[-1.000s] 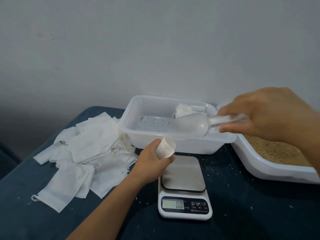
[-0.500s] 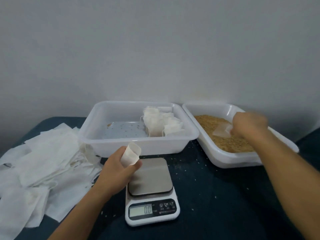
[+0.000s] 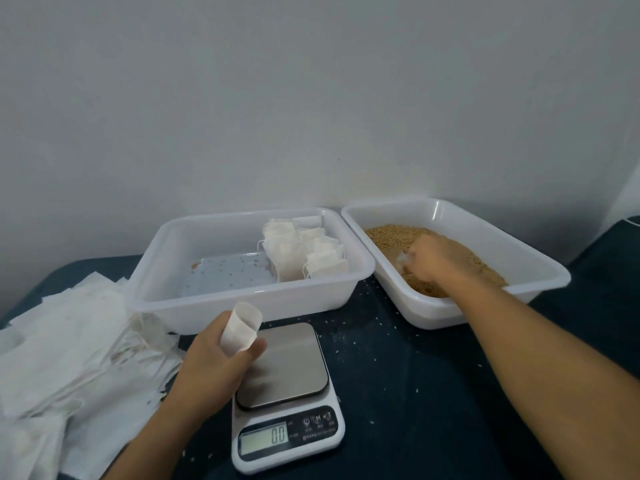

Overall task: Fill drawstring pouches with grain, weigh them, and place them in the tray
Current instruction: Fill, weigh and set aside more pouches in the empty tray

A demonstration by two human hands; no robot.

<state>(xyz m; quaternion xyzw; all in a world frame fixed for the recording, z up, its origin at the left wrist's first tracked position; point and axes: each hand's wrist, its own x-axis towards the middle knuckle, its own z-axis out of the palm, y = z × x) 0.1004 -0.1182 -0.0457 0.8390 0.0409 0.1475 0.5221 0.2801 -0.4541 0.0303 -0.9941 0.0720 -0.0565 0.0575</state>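
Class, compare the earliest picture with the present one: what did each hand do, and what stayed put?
The right hand carried the clear scoop from above the tray rightward and down into the grain bin. The left hand kept gripping the open pouch beside the scale, which still reads zero.

A single head-worn camera looks forward and down from close above a dark table point(image 3: 398, 410), facing a grey wall point(image 3: 311, 98); the scale point(image 3: 284, 393) sits near the lower centre, both forearms reaching in from below.
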